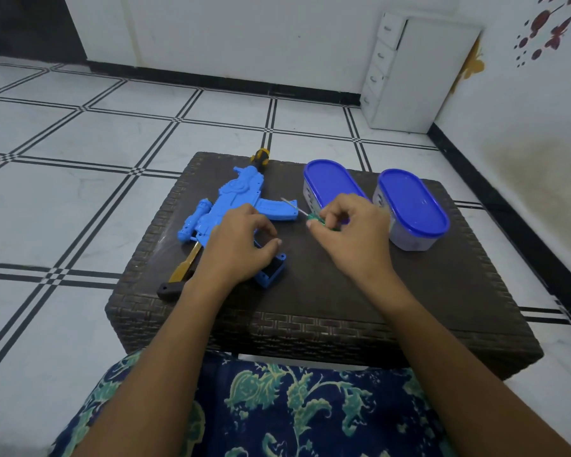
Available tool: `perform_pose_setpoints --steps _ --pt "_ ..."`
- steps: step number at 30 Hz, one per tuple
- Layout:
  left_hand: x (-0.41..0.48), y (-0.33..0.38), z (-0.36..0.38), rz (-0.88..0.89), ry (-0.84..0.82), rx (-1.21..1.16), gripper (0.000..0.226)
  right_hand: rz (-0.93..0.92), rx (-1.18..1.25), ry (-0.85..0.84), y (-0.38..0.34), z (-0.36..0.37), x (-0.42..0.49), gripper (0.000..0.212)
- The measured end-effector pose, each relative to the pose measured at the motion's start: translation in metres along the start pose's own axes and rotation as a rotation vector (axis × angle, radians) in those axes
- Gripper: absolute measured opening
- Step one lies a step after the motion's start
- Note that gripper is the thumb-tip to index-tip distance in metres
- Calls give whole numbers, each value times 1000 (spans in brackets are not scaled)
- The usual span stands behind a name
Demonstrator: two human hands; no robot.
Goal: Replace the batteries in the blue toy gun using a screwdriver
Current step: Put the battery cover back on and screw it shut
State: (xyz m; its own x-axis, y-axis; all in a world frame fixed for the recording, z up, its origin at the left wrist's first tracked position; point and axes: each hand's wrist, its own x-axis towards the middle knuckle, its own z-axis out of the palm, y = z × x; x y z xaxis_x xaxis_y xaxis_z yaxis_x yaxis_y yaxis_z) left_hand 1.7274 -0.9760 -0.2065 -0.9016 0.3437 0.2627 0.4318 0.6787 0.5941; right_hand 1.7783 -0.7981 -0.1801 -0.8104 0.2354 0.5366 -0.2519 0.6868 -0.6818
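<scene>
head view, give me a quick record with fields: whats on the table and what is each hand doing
surface: dark woven table
toy gun: blue, lying flat on the table's left part
left hand: fingers curled on the gun's grip
right hand: pinches the screwdriver by its green handle, tip toward the gun
left box, right box: blue lids on, right of the gun
spare tool: yellow and black handle beyond the gun
</scene>
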Motion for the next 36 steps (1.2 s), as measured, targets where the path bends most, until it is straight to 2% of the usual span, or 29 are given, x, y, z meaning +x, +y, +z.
perform_pose_setpoints --steps 6,10,14,18,20,22,25,27,28,30,31,33,36 --pt "1 9 10 -11 -46 99 8 60 -138 -184 14 12 -15 37" --pt "3 16 16 -18 -78 160 10 113 -280 -382 16 18 -25 21" --pt "6 21 20 -54 -123 221 13 128 -301 -419 12 18 -27 11" --pt "10 25 25 -73 -145 267 13 185 -300 -476 11 11 -22 14" --pt "11 26 27 -92 -151 280 15 209 -259 -436 13 6 -18 15" --pt "14 26 31 -86 -132 253 14 197 -197 -281 18 -2 -12 14" --pt "22 34 39 -53 -1 22 15 177 -92 78 30 -15 1 9" --pt "29 50 44 -79 96 -174 20 244 -53 211 41 -20 10 11" --pt "32 58 47 -114 111 -255 24 318 -39 211 47 -19 15 19" --pt "40 71 57 -204 96 -372 35 499 3 113 57 -14 23 37" --pt "43 73 63 -231 82 -400 39 570 36 56 62 -10 26 39" --pt "47 78 75 -255 53 -414 45 652 134 -9 67 -2 30 36" --pt "50 85 82 -302 83 -462 42 694 238 -12 70 2 32 31"
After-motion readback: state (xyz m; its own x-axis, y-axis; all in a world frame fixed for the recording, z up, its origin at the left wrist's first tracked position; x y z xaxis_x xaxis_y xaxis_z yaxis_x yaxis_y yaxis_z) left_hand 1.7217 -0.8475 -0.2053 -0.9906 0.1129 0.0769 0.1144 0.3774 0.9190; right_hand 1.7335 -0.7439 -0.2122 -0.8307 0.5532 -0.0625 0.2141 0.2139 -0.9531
